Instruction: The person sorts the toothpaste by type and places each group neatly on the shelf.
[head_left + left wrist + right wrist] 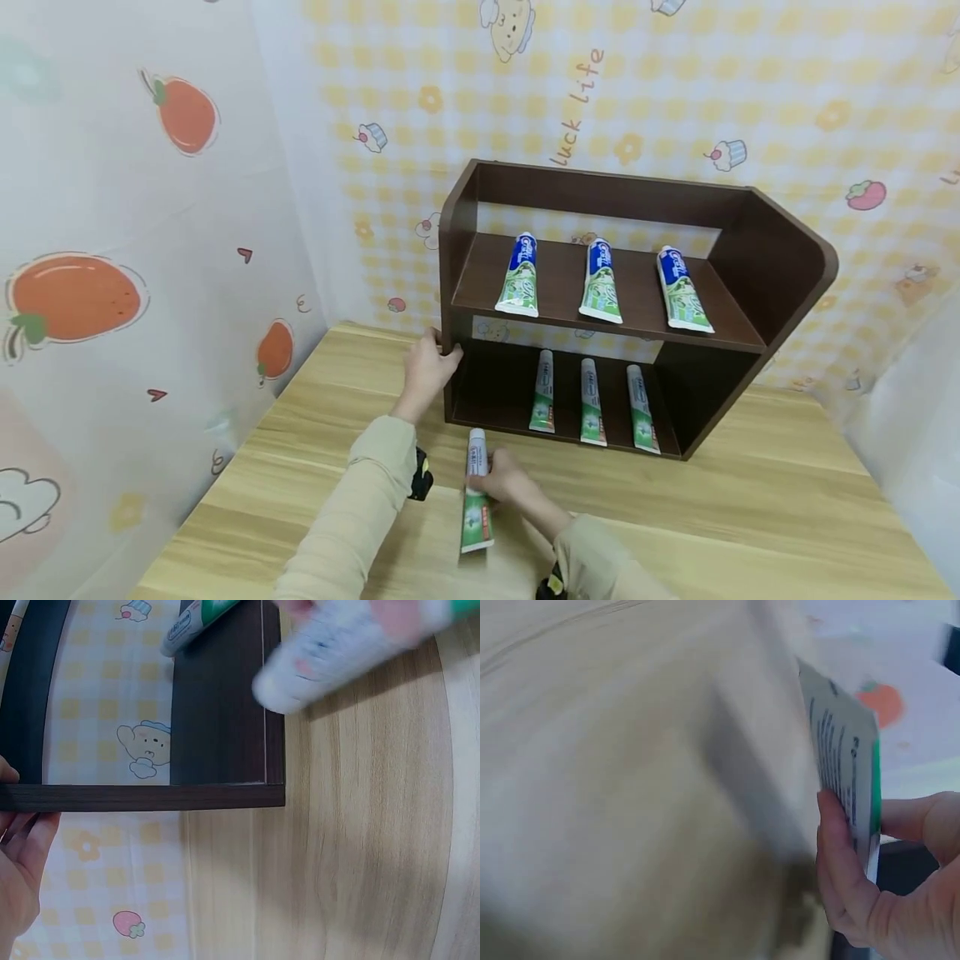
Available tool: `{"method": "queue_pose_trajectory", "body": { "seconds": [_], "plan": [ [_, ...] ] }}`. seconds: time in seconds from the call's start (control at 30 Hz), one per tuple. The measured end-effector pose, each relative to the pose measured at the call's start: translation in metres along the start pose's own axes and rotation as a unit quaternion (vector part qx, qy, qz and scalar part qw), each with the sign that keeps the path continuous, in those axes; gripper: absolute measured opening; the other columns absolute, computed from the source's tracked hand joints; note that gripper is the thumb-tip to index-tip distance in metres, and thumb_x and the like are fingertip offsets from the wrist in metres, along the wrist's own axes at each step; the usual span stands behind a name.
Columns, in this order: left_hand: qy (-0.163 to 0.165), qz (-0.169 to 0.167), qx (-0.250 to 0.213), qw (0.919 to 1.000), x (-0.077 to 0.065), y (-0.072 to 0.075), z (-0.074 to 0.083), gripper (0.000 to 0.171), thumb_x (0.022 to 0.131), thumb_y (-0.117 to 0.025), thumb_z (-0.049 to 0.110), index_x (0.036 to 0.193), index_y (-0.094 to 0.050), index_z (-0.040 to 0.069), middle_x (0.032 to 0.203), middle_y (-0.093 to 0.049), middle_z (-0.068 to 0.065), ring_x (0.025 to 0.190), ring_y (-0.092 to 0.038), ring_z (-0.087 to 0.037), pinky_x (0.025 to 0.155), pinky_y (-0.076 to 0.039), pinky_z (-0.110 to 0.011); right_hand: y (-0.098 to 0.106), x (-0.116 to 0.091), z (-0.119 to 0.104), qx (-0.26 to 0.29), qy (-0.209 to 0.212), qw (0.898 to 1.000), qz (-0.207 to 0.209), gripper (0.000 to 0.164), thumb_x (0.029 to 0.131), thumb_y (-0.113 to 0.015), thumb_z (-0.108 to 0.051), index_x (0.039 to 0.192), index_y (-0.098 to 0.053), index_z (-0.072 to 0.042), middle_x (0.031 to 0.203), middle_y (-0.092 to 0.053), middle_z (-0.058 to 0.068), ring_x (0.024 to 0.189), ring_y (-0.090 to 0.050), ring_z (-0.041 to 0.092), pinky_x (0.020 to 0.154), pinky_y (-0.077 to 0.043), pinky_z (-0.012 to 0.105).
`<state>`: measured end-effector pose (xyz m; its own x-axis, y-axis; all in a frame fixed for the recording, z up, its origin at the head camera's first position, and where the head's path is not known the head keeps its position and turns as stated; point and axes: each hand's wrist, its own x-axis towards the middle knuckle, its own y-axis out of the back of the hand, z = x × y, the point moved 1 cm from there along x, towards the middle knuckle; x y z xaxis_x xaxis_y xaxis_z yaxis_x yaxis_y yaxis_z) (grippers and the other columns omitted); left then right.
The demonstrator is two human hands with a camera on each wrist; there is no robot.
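My right hand (507,481) pinches a green-and-white toothpaste tube (476,521) by its sides, just in front of the shelf's lower level. In the right wrist view, thumb and fingers clasp the tube (841,742) from both faces. My left hand (429,367) grips the left side panel of the dark brown shelf (444,350); the left wrist view shows fingers on both sides of that panel (150,797). Three similar green-and-white tubes lie on the lower level, the nearest to the left being one tube (543,392). Blurred, the held tube (322,660) crosses the left wrist view.
Three blue-and-green toothpaste tubes, the middle one (601,282) among them, lie spaced along the upper level. The shelf stands on a wood-grain table (750,517) before a patterned backdrop (360,75). A white printed sheet (150,208) rises along the left.
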<state>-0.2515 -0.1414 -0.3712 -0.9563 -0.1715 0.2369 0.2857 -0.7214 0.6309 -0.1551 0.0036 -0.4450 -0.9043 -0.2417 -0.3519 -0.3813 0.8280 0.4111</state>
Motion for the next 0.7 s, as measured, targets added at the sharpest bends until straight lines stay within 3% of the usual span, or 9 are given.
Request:
{"method": "queue_pose_trajectory", "body": {
  "seconds": [0.13, 0.37, 0.57, 0.7],
  "plan": [
    [0.000, 0.005, -0.006, 1.0000, -0.002, -0.002, 0.000, 0.017, 0.082, -0.061, 0.019, 0.085, -0.054, 0.004, 0.089, -0.067, -0.017, 0.087, -0.063, -0.034, 0.079, -0.046, -0.045, 0.025, 0.010, -0.011, 0.050, -0.020, 0.999, 0.001, 0.055, 0.081, -0.065, -0.007, 0.123, -0.037, 0.012, 0.094, -0.058, 0.020, 0.065, -0.061, 0.020, 0.054, -0.053, 0.031],
    [-0.011, 0.010, -0.001, 0.9999, -0.003, -0.002, 0.000, 0.016, 0.083, -0.061, 0.020, 0.084, -0.054, 0.005, 0.086, -0.068, -0.015, 0.084, -0.064, -0.033, 0.077, -0.046, -0.044, 0.062, 0.042, -0.026, 0.036, -0.037, 0.998, 0.038, 0.064, 0.085, -0.062, -0.015, 0.133, -0.028, 0.010, 0.119, -0.048, 0.030, 0.076, -0.062, 0.026, 0.062, -0.054, 0.035],
    [-0.011, 0.015, 0.004, 0.9998, -0.005, -0.001, 0.000, 0.015, 0.082, -0.061, 0.019, 0.082, -0.054, 0.005, 0.085, -0.068, -0.014, 0.080, -0.064, -0.032, 0.072, -0.047, -0.041, 0.070, 0.066, -0.023, 0.031, -0.044, 0.998, 0.038, 0.065, 0.088, -0.059, -0.017, 0.135, -0.025, 0.012, 0.127, -0.041, 0.031, 0.093, -0.059, 0.034, 0.073, -0.053, 0.039],
    [-0.010, 0.014, 0.010, 0.9998, -0.005, -0.001, 0.000, 0.015, 0.082, -0.061, 0.020, 0.081, -0.054, 0.006, 0.087, -0.067, -0.014, 0.082, -0.063, -0.031, 0.071, -0.047, -0.040, 0.070, 0.080, -0.023, 0.036, -0.036, 0.997, 0.052, 0.062, 0.089, -0.057, -0.016, 0.135, -0.026, 0.013, 0.128, -0.040, 0.032, 0.100, -0.056, 0.037, 0.072, -0.053, 0.039]
  ]
}}
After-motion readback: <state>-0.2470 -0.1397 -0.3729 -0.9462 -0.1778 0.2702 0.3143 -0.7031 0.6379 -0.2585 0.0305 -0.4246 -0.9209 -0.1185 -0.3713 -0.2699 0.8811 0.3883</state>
